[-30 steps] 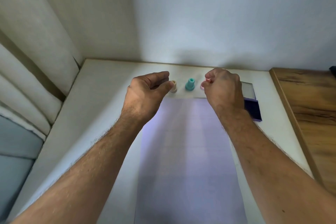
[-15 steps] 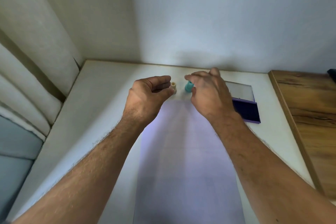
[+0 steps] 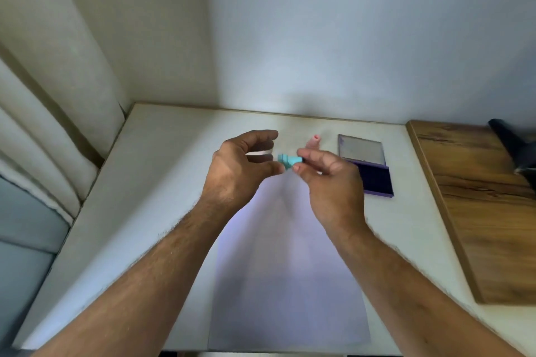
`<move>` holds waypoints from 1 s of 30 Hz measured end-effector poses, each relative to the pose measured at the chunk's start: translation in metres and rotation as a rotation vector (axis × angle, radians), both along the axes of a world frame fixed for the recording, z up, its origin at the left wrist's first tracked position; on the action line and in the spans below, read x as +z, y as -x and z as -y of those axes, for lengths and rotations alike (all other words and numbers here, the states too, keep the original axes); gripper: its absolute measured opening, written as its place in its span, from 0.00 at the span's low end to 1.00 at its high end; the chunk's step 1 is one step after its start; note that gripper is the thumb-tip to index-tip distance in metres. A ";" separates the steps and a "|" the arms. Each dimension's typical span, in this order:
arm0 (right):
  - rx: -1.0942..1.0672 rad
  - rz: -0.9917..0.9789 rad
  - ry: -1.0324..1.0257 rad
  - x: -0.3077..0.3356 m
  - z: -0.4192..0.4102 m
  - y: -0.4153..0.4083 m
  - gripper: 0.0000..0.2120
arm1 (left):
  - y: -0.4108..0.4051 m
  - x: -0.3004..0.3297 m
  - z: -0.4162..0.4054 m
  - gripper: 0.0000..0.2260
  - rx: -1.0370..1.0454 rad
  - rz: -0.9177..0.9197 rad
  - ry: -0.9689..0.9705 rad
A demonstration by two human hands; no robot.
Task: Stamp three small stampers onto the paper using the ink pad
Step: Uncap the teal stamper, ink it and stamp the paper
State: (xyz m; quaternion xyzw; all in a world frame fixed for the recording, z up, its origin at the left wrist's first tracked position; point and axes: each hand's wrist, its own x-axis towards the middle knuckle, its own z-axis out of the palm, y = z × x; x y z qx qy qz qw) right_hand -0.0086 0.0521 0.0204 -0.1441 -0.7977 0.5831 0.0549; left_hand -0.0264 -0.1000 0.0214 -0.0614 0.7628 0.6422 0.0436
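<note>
The teal stamper (image 3: 289,161) is held on its side above the paper (image 3: 287,284) between the fingertips of the right hand (image 3: 330,182) and left hand (image 3: 240,171). The pink stamper (image 3: 313,141) is seen beside the open ink pad (image 3: 368,165).

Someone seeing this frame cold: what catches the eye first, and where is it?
Centre frame, both hands meet over the far end of the paper: the right hand and left hand hold a teal stamper lying sideways between their fingertips. Just right, an open purple ink pad lies on the white table. A pink stamper stands behind the hands.
</note>
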 end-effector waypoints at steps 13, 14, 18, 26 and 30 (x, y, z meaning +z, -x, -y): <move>0.006 0.198 0.437 -0.010 -0.012 0.004 0.10 | 0.001 -0.003 -0.008 0.15 -0.079 -0.089 0.019; 0.033 0.211 0.459 -0.011 -0.013 0.005 0.10 | 0.001 -0.004 -0.008 0.15 -0.080 -0.110 0.019; 0.147 0.239 0.663 -0.010 -0.016 0.016 0.11 | 0.005 -0.005 -0.010 0.17 -0.077 -0.179 -0.003; 0.249 0.188 0.593 -0.006 -0.029 0.032 0.11 | 0.006 -0.009 -0.012 0.18 -0.051 -0.234 0.001; 0.263 0.229 0.611 -0.007 -0.030 0.032 0.07 | 0.005 -0.010 -0.012 0.18 -0.053 -0.254 0.030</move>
